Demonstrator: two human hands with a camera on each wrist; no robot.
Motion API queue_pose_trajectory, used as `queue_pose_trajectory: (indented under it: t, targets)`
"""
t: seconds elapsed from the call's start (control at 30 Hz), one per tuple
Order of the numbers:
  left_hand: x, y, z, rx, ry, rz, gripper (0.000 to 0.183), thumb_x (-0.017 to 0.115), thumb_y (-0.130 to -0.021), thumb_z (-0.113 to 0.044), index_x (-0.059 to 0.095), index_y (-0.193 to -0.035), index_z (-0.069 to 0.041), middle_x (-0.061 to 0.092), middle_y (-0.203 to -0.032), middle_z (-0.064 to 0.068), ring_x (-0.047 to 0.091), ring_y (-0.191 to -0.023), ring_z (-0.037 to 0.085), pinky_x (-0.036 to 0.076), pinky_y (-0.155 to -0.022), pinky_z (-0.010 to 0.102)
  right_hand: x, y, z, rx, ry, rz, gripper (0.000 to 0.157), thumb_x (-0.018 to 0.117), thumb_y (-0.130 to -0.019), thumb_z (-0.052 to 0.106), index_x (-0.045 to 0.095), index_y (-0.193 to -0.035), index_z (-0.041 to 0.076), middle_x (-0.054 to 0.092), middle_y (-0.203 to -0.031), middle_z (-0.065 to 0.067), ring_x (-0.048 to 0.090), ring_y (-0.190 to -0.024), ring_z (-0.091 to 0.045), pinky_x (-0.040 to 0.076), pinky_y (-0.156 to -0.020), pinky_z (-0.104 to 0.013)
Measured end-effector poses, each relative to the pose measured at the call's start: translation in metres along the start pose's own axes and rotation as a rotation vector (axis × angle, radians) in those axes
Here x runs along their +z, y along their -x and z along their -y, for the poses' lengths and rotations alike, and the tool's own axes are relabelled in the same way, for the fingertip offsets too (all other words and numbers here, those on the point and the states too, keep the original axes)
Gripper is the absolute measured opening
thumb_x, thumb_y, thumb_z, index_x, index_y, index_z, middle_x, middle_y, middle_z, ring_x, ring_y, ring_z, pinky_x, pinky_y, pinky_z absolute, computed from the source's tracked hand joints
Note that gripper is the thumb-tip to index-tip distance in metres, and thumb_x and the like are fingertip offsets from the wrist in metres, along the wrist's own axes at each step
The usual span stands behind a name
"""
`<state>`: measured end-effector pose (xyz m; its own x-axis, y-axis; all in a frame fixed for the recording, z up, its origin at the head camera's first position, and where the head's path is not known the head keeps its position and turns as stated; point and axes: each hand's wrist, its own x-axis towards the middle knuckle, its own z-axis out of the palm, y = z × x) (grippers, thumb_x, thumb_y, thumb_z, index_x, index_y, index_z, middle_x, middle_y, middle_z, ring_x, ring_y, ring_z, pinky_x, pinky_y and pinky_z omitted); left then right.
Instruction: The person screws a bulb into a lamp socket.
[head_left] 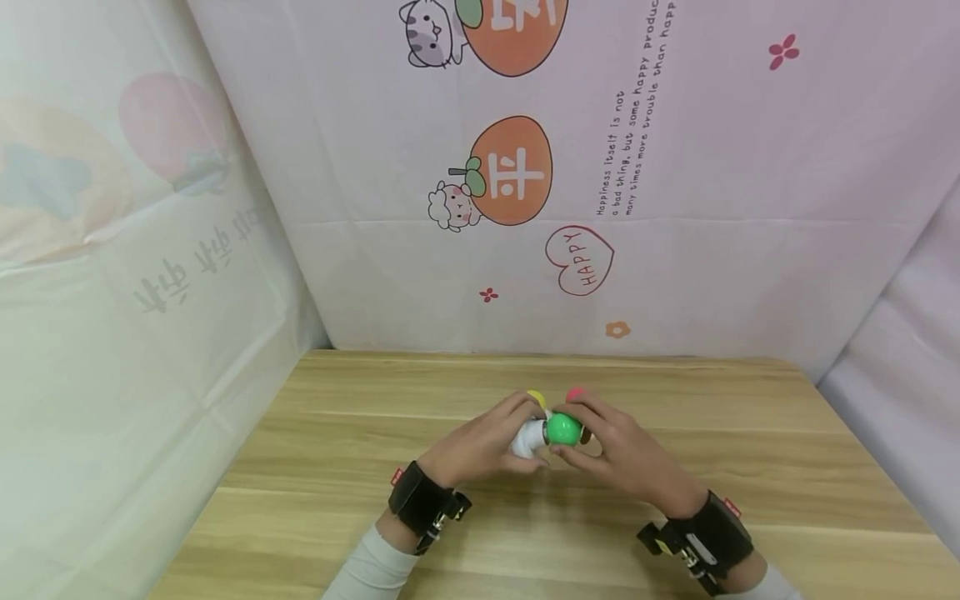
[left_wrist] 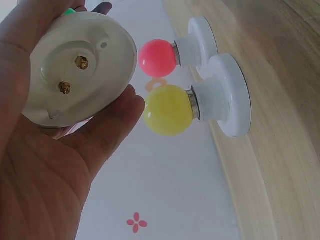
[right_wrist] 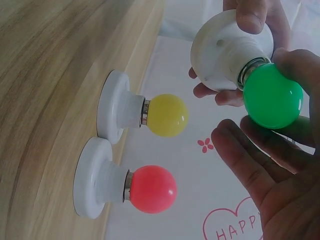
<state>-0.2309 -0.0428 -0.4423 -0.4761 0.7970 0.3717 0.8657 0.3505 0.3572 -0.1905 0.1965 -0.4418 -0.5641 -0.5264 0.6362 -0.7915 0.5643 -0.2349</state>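
My left hand (head_left: 498, 437) grips a white round lamp holder (right_wrist: 212, 57) by its base, held up off the table. Its flat underside with two brass screws faces the left wrist camera. A green light bulb (right_wrist: 274, 96) sits at the mouth of this holder, its metal collar partly showing. My right hand (head_left: 618, 450) pinches the green bulb between thumb and fingers. Behind the hands, a yellow bulb (left_wrist: 170, 110) and a pink-red bulb (left_wrist: 158, 58) each stand upright in a white lamp holder on the table.
The wood-grain table (head_left: 337, 500) lies under both hands. A printed white cloth (head_left: 360, 275) hangs behind its far edge, and more cloth hangs at the left and right sides. Each wrist wears a black strap with a small camera.
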Motion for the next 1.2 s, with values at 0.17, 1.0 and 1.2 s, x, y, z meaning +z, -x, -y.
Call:
queue_pose_trajectory:
  t: [0.17,1.0,1.2]
  targets:
    - [-0.0003,-0.0004,-0.0003,-0.002,0.004,-0.013,0.049,0.059,-0.089,-0.052,0.047,-0.121,-0.017,0.041,-0.119,-0.008,0.045,-0.098,0.002,0.045,-0.073,0.009,-0.0002,-0.0012,-0.0011,-0.025,-0.022,-0.022,0.054,0.076,-0.08,0.024,0.057,-0.128,0.007,0.052,-0.12,0.0,0.054,-0.094,-0.004,0.054,-0.072,-0.021]
    - [-0.0068,-0.0007,-0.0079,-0.055,0.07,0.003,0.042,0.055,-0.094,-0.049,0.047,-0.124,-0.021,0.046,-0.117,-0.01,0.046,-0.108,0.008,0.045,-0.088,0.02,-0.0009,-0.005,0.0023,-0.13,-0.066,-0.021,0.059,0.079,-0.074,0.009,0.057,-0.128,0.008,0.052,-0.124,-0.003,0.054,-0.106,-0.012,0.051,-0.087,-0.024]
    - [-0.0051,-0.0014,-0.0055,-0.067,0.129,-0.001,0.046,0.056,-0.092,-0.051,0.047,-0.124,-0.019,0.048,-0.116,-0.01,0.05,-0.104,0.009,0.049,-0.084,0.022,0.0007,-0.0043,0.0034,-0.134,-0.076,-0.018,0.059,0.078,-0.073,0.008,0.056,-0.128,0.007,0.052,-0.125,-0.004,0.054,-0.106,-0.012,0.054,-0.082,-0.028]
